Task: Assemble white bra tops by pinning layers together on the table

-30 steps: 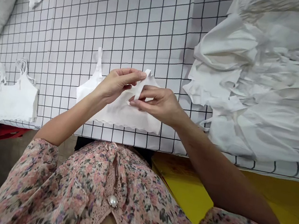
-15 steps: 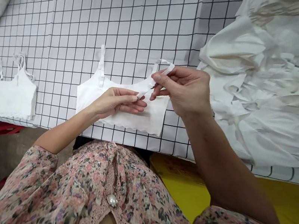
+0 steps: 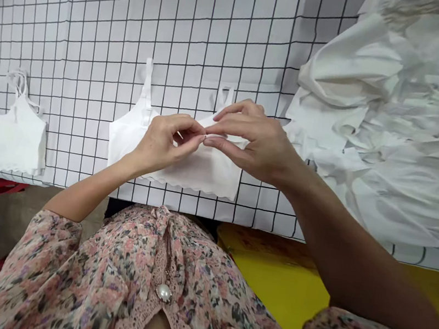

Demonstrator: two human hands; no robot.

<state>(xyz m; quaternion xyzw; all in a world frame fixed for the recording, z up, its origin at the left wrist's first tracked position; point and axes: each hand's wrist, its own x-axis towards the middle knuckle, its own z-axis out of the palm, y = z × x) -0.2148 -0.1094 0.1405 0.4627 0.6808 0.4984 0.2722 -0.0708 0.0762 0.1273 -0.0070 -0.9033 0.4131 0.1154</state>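
Observation:
A white bra top (image 3: 214,172) with thin shoulder straps and a scalloped hem lies flat before me. Its left strap (image 3: 148,78) points away from me, loose on the cloth. Over the right half, my left hand (image 3: 167,139) pinches the end of the other strap between thumb and forefinger. Right beside it, my right hand (image 3: 258,143) is closed in a pinch on the same strap, and the two hands' fingertips meet. Only a tiny white bit shows between the fingers; the rest of that end is hidden. A loop of the strap (image 3: 226,94) stands up behind my right hand.
A checked cloth (image 3: 182,31) covers the table. To the left lies a stack of similar white tops (image 3: 7,139). A large heap of white garments (image 3: 407,138) fills the right side. Below the table edge is a yellow container (image 3: 279,285).
My right hand has come down and left along the strap until its fingertips meet those of my left hand. My left fingers have curled in. The view has shifted slightly right.

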